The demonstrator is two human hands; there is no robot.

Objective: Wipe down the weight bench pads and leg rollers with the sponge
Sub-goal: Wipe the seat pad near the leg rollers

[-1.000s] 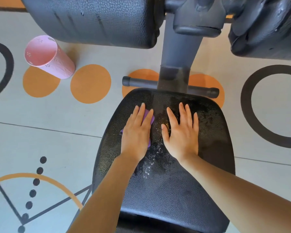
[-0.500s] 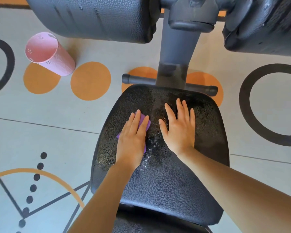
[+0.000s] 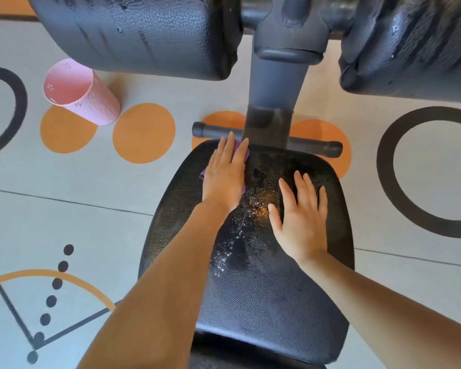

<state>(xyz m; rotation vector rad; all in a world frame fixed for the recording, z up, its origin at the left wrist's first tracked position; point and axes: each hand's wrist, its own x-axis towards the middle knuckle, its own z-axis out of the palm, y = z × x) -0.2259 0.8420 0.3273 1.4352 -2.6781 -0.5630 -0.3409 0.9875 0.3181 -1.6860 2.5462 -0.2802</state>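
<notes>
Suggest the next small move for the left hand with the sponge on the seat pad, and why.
Probably draw the left hand and the purple sponge under it back and rightward across the seat pad. The sponge sits at the pad's far left edge, while wet droplets glisten in the middle. The right hand lies flat on the pad's right side and may have to shift.

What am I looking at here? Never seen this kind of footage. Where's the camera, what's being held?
There is no robot: a person wears a camera on the head, looking down at their own hands. Below is a black weight bench seat pad, wet in the middle. The left hand presses a purple sponge flat near the pad's far edge. The right hand rests open on the pad. Two leg rollers hang at the top. A pink cup lies on the patterned floor.
</notes>
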